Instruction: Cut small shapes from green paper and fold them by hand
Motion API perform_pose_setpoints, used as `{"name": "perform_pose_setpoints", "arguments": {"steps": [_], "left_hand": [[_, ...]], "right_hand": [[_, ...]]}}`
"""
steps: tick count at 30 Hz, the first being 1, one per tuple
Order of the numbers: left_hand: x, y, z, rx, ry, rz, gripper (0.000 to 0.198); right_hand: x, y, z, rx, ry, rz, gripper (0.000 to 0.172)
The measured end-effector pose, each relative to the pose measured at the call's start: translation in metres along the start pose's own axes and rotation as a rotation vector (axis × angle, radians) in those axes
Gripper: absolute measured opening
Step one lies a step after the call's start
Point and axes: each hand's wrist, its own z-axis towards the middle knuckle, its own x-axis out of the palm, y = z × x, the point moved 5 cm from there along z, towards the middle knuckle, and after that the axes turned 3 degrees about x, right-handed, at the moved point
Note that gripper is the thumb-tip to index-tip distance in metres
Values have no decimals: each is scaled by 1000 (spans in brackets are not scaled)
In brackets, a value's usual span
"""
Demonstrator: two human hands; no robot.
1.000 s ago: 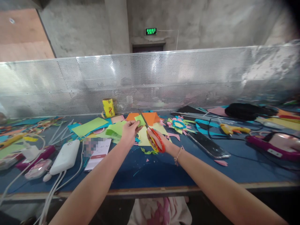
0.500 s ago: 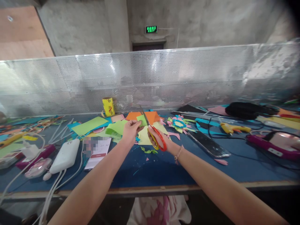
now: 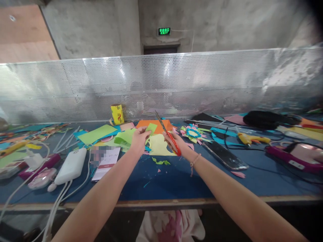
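Between the fingertips of my left hand [image 3: 140,137] is a small green paper piece [image 3: 151,128], raised above the table. My right hand [image 3: 176,141] grips red-handled scissors [image 3: 164,126], blades pointing up and away, a little apart from the green piece. Beneath my hands lie a pale yellow sheet [image 3: 158,146] and orange paper [image 3: 161,125]. Right of the scissors rests a layered paper flower [image 3: 193,132] in blue, pink and green. Curled green scraps [image 3: 160,162] lie on the table nearer to me.
To the left are a lit phone [image 3: 107,164], a white power bank [image 3: 71,166] with cables, and green sheets [image 3: 97,134]. At right lie a dark phone [image 3: 224,155], a yellow glue gun [image 3: 252,138] and a purple case [image 3: 295,156]. A perforated metal screen [image 3: 202,84] stands behind.
The scissors have moved right, away from the green paper, and turned so that their handles appear narrower. My left hand still holds the green piece, now tilted differently.
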Motion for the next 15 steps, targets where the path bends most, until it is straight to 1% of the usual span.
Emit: {"name": "perform_pose_setpoints", "arguments": {"steps": [2, 4, 7, 9, 11, 15], "left_hand": [[-3, 1, 1, -12, -27, 22, 20], [-4, 0, 2, -19, -38, -2, 22], [-3, -2, 2, 5, -34, -58, 26], [-5, -4, 2, 42, -61, -78, 25], [-6, -6, 2, 69, -87, -109, 23], [-7, -7, 4, 69, -105, -150, 19]], "right_hand": [[-6, -2, 3, 9, 13, -44, 40], [-6, -4, 3, 2, 51, -58, 40], [2, -4, -3, -29, 141, -73, 39], [9, -3, -9, -26, 183, -69, 40], [15, -2, -14, -30, 206, -40, 42], [22, 0, -19, -50, 220, -37, 41]]}}
